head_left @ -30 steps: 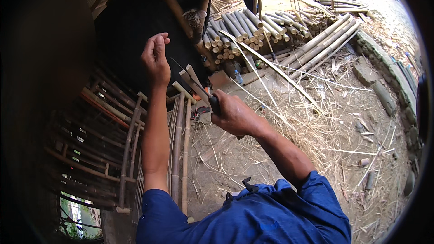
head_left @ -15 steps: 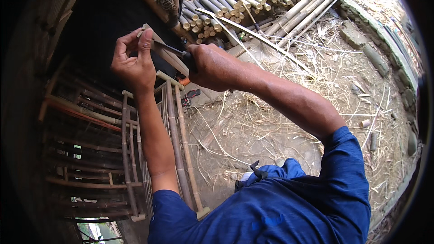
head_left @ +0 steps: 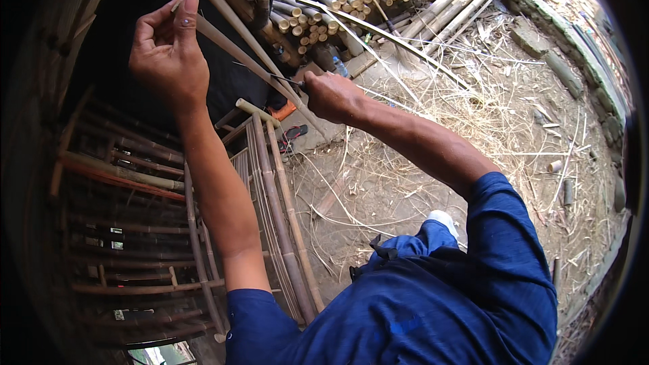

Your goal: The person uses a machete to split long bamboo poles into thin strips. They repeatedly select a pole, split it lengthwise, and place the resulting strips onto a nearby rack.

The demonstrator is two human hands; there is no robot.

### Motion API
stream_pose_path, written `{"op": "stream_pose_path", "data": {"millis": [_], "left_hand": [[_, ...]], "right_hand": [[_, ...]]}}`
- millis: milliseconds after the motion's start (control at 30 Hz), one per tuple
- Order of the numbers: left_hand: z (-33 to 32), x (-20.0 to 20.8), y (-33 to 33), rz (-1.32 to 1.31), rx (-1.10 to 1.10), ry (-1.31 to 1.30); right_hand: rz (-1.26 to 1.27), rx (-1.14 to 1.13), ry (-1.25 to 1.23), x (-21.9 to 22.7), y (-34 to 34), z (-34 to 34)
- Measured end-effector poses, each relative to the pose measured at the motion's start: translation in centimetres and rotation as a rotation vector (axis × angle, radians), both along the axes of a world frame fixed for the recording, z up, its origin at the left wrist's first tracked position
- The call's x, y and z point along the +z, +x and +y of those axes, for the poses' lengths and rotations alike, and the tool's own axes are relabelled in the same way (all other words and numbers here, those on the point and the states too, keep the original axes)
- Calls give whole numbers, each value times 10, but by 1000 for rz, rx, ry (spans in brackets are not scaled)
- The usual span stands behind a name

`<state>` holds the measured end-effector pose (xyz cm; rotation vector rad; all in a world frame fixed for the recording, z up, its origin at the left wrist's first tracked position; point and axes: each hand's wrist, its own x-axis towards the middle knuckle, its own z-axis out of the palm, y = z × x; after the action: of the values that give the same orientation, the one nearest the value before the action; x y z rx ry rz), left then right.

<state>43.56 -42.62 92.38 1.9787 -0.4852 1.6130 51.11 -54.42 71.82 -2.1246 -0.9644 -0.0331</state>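
My left hand [head_left: 170,54] is raised at the upper left, thumb and fingers closed on the end of a thin, pale bamboo strip [head_left: 230,47]. That strip slants down to the right toward my right hand [head_left: 333,96], which is closed around a knife [head_left: 289,80]. The fist hides most of the handle; the narrow, dark blade points left and crosses the strip. A second pale bamboo strip [head_left: 233,12] runs beside the first, spread apart at its upper end and close to it near the blade. Whether the two join there I cannot tell.
Cut bamboo poles [head_left: 318,0] are stacked at the back. A bamboo frame [head_left: 280,223] stands beside my left arm, near a sandal [head_left: 293,136]. Shavings [head_left: 466,115] litter the dirt floor, and a low stone edge [head_left: 561,34] bounds it on the right. A plastic bottle [head_left: 340,66] stands beyond my right hand.
My left hand has moved up and left, my right hand slightly right with the knife. Two strips now show spread apart at their upper ends, where one broad piece showed before.
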Motion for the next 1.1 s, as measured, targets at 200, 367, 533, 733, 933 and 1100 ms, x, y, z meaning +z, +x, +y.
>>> {"op": "stream_pose_path", "data": {"millis": [200,367,533,733,933,1100], "left_hand": [[42,8,11,-50,-32,-8],[67,26,21,-13,135,-6],[116,42,45,-74,155,45],[153,51,57,-91,213,-52],[171,-58,23,111,461,-404],[189,-183,42,591,447,-398]], "right_hand": [[106,67,-118,-45,26,52],[-218,-24,-233,-38,62,89],[-324,95,-256,-16,103,118],[271,201,-282,-164,113,153],[290,270,-168,-160,101,174],[376,504,-74,-69,99,144]]}}
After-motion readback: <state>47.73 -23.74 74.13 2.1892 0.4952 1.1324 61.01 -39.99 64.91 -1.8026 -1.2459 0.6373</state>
